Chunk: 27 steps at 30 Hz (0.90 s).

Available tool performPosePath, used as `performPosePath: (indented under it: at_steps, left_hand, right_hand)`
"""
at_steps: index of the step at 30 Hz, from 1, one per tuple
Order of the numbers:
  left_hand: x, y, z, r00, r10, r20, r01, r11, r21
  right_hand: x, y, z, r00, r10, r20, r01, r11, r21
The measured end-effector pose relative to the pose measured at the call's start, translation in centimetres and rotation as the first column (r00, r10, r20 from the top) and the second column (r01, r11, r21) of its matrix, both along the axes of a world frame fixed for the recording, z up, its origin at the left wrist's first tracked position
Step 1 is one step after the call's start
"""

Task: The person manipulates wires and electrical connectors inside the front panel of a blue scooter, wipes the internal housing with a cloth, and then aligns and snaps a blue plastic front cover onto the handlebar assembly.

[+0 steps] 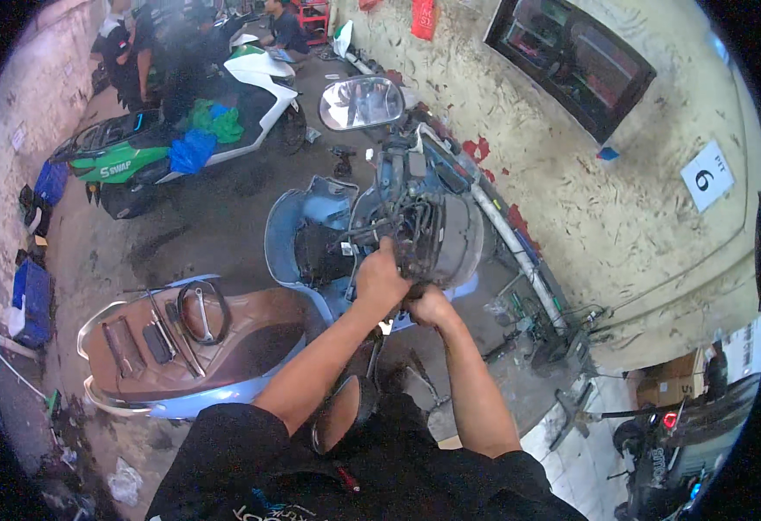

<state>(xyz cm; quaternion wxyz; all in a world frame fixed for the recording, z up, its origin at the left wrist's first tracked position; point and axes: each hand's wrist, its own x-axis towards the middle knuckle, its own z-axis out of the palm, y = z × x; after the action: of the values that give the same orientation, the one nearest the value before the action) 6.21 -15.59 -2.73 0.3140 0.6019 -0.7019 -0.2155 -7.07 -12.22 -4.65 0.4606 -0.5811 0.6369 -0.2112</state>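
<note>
The left hand (383,280) and right hand (431,306) are meeting at the wiring (411,227); I can't tell whether their fingers are gripping. Working gently should be sparing it strain.

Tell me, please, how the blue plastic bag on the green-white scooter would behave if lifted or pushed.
The blue plastic bag would probably be floppy, because it looks crumpled. Its thin-looking film suggests low weight, though any contents are hidden. Draped over the scooter, it could slide off if pushed.
</note>
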Motion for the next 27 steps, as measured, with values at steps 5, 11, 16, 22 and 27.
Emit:
performPosePath:
  at_steps: [5, 11, 16, 22, 27]
  left_hand:
    - [0.4, -0.6, 0.6, 1.000, 0.030, 0.008, -0.030, 0.994, 0.107]
    - [-0.3, -0.4, 0.4, 0.993, 0.096, -0.068, -0.091, 0.993, 0.073]
    - [0.4, -0.6, -1.7, 0.978, 0.055, -0.201, -0.056, 0.998, -0.001]
    - [0.7, -0.8, -1.6, 0.963, -0.030, -0.269, 0.023, 0.999, -0.030]
    - [0.0, -0.3, -1.6, 0.960, -0.023, -0.279, 0.024, 1.000, -0.001]
  right_hand:
    - [-1.0, -0.5, -1.9, 0.986, 0.040, -0.164, -0.051, 0.997, -0.064]
    - [-1.0, -0.5, -4.5, 0.995, 0.034, -0.091, -0.063, 0.941, -0.333]
    - [-1.7, -1.4, -3.5, 0.996, 0.071, -0.053, -0.065, 0.990, 0.123]
    - [-2.2, -2.3, -6.9, 0.974, 0.120, -0.190, -0.145, 0.982, -0.119]
    - [-2.7, -2.2, -7.2, 0.936, 0.129, -0.327, -0.176, 0.977, -0.119]
